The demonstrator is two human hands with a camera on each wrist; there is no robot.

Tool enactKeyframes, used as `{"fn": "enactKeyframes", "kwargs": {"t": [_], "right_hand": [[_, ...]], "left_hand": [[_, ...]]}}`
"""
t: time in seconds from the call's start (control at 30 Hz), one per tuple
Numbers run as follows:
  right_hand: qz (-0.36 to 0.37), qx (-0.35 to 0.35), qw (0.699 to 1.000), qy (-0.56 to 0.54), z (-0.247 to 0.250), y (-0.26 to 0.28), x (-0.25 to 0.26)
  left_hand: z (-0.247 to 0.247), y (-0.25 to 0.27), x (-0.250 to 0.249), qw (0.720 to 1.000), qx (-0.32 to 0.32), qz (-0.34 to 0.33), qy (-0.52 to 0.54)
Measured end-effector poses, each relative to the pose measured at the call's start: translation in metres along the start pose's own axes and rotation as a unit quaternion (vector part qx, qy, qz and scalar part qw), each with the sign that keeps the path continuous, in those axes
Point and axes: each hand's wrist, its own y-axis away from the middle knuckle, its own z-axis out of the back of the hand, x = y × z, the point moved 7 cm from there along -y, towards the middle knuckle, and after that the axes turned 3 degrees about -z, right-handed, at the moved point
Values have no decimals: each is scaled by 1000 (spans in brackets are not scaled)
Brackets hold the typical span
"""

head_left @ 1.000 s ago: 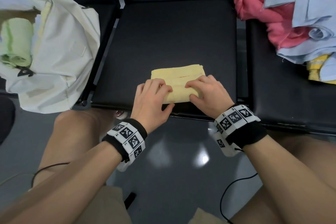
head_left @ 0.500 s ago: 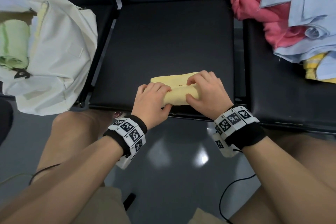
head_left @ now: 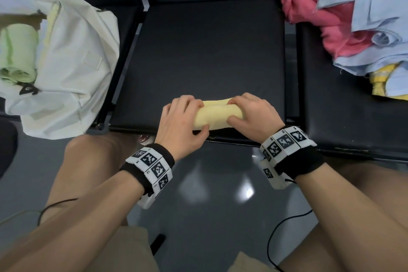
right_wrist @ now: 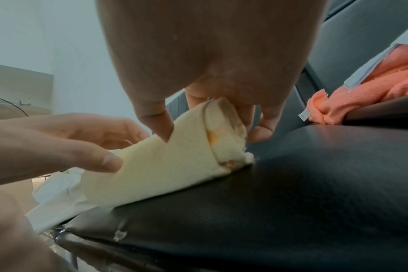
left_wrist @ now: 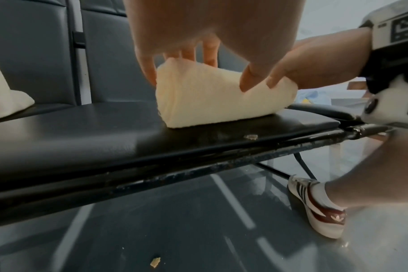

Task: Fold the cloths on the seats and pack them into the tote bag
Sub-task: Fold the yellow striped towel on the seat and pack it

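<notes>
A pale yellow cloth [head_left: 217,115] lies rolled into a thick bundle near the front edge of the middle black seat [head_left: 209,51]. My left hand [head_left: 180,121] grips its left end, fingers over the top and thumb at the front. My right hand [head_left: 254,115] grips its right end the same way. In the left wrist view the yellow cloth [left_wrist: 212,99] rests on the seat under both thumbs. In the right wrist view the yellow cloth [right_wrist: 165,162] shows its rolled layers at the end. The white tote bag [head_left: 72,62] lies open on the left seat, a green rolled cloth [head_left: 17,53] inside.
On the right seat lies a heap of a pink cloth [head_left: 320,17], a light blue cloth [head_left: 375,13] and a yellow striped cloth [head_left: 382,79]. My bare knees sit close below the seat edge. A cable [head_left: 284,234] hangs from the right wrist over the grey floor.
The yellow cloth went from a flat folded rectangle to a rolled bundle. Both hands curled round it, rolling its near edge away from me.
</notes>
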Motion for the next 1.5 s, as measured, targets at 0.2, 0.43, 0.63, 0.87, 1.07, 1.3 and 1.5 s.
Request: {"fn": "enactKeyframes", "kwargs": {"t": [0.2,0.43,0.63,0.87,1.07,1.3,1.5], "right_hand": [[10,-46,998,29,0,0,1],[98,-189,975,64,7,16,29],[30,-59,984,166,-35,25,34],[16,-68,981,182,-42,4,21],[27,-82,973,215,-41,5,20],[40,9,960,276,-39,20,46],[41,91,954,283,-11,24,84]], "left_hand": [[-1,5,-5,998,-17,-45,-34],[-9,-11,-5,997,15,-39,-60],[-22,-15,-7,995,47,-38,-84],[-36,-21,3,994,71,-36,-73],[-37,-19,7,992,85,-44,-83],[-21,1,11,974,171,-25,-148],[12,25,13,983,154,13,-101]]}}
